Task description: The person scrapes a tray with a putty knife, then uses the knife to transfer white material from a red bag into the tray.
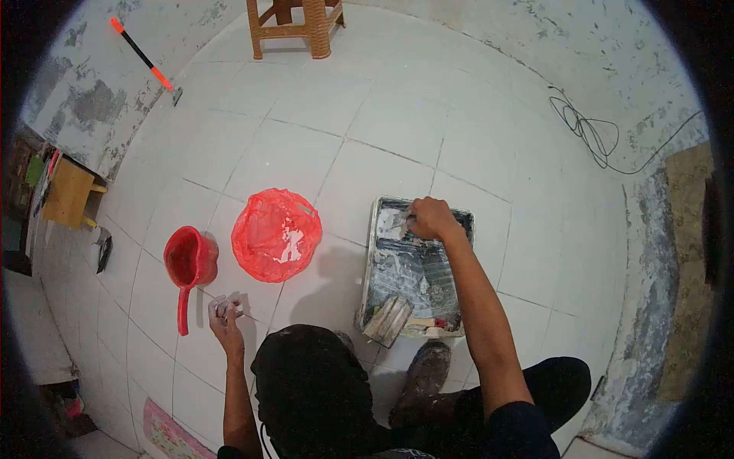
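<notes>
My right hand (433, 219) reaches into the far end of a dark, paint-smeared tray (370, 264). Its fingers are bent down and drawn together beside a patch of white paste (391, 223); what they grip, if anything, is hidden. A flat, paste-caked piece (388, 320) leans over the tray's near left corner. Off to the left, my left hand (225, 320) hovers near a red dipper (191, 258), its curled fingers apart and coated in greyish white. Between the hands, a red plastic bag (261, 237) lies spread round, with white paste inside.
A brown woven-pattern stool (311, 32) stands at the back wall. An orange-and-black long-handled tool (141, 55) leans at the left wall. Coiled black cable (592, 138) lies at right. A small wooden stool (70, 193) and a pink floral mat (170, 432) are on the left.
</notes>
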Motion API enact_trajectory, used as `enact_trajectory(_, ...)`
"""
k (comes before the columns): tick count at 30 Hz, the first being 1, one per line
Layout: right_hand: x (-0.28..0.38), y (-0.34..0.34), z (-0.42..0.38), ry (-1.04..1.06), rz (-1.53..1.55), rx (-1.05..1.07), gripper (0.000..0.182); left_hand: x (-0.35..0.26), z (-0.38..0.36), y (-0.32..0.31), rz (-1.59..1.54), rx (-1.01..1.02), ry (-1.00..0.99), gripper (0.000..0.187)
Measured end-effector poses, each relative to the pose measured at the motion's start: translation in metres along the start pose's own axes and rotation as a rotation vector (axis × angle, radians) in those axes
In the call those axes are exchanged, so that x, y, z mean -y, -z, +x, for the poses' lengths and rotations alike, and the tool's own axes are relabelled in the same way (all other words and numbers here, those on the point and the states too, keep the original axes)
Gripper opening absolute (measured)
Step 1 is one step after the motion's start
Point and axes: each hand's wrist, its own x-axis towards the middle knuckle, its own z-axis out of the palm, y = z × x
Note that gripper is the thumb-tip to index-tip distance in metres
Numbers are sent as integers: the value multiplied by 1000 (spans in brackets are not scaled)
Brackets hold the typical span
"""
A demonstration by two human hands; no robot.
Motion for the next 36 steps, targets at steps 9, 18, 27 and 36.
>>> enact_trajectory(9, 3, -8, 0, 41, -45, -45, 27, -10, -2, 6, 165, -112, -28, 18)
enact_trajectory(18, -9, 17, -18, -42, 102, 4, 28, -49, 32, 53, 723, -443, -344, 22)
enact_trajectory(27, -18, 28, -38, -137, 353, -52, 33, 3, 121, 122, 764, 91, 190, 59)
enact_trajectory(36, -29, 12, -47, -153, 462, -110, 35, -24, 117, 115, 461, 83, 540, 69)
